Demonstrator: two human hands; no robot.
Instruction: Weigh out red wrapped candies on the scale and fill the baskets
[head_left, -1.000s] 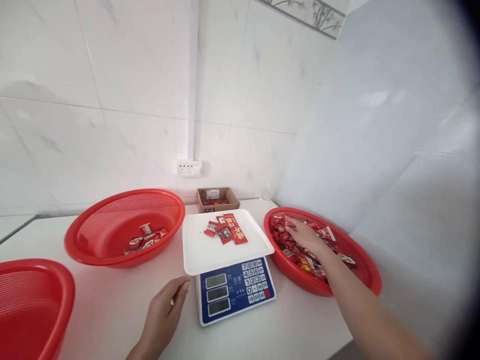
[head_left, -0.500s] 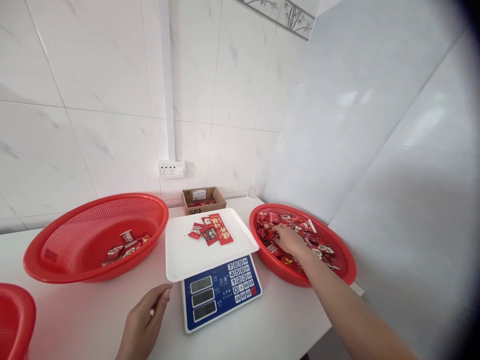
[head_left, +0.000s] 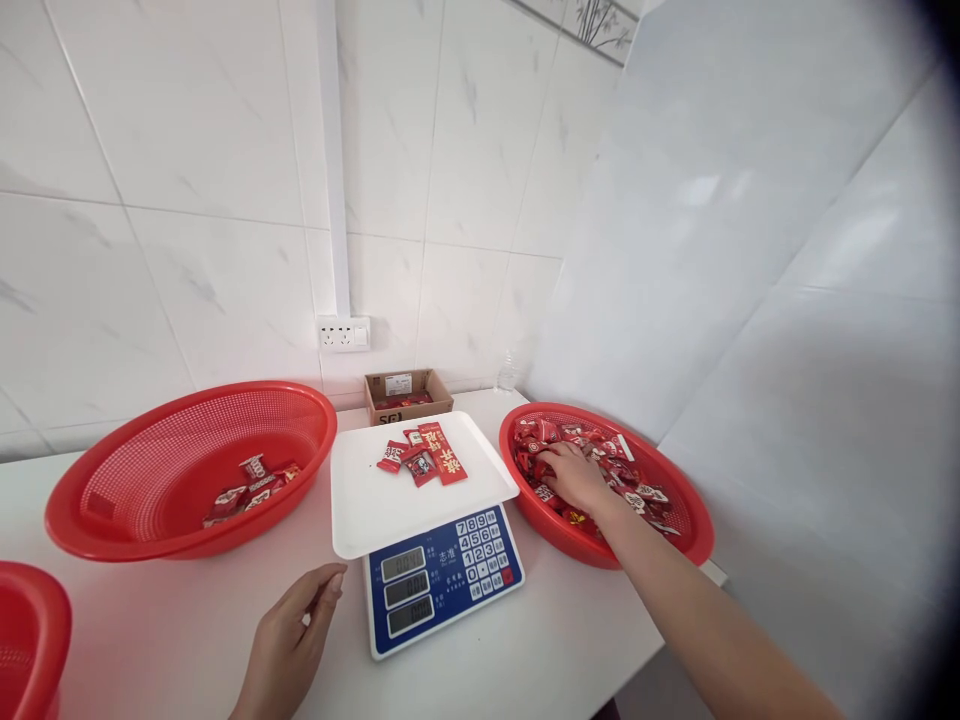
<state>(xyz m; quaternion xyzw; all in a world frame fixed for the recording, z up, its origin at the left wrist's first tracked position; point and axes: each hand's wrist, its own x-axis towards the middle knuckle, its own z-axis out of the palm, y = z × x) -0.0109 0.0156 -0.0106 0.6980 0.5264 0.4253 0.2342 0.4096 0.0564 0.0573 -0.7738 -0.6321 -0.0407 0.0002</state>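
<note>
My right hand (head_left: 576, 475) reaches into the red basket (head_left: 686, 545) on the right, palm down on a heap of red candy packets (head_left: 615, 470); its fingers curl among them, and what they grip is hidden. My left hand (head_left: 294, 630) rests on the white table beside the blue scale (head_left: 442, 578), fingers loosely apart, holding nothing. The scale's white tray (head_left: 390, 510) carries several red packets (head_left: 424, 455) near its far edge.
A big red basket (head_left: 135, 520) at the left holds a few packets. Another red basket (head_left: 30, 630) pokes in at the lower left. A small cardboard box (head_left: 407, 394) and a wall socket (head_left: 343, 333) are at the back. Tiled walls close the back and right.
My right hand has shifted slightly nearer within the right basket's packets. The view swung right from a second ago. My left hand has stayed by the scale.
</note>
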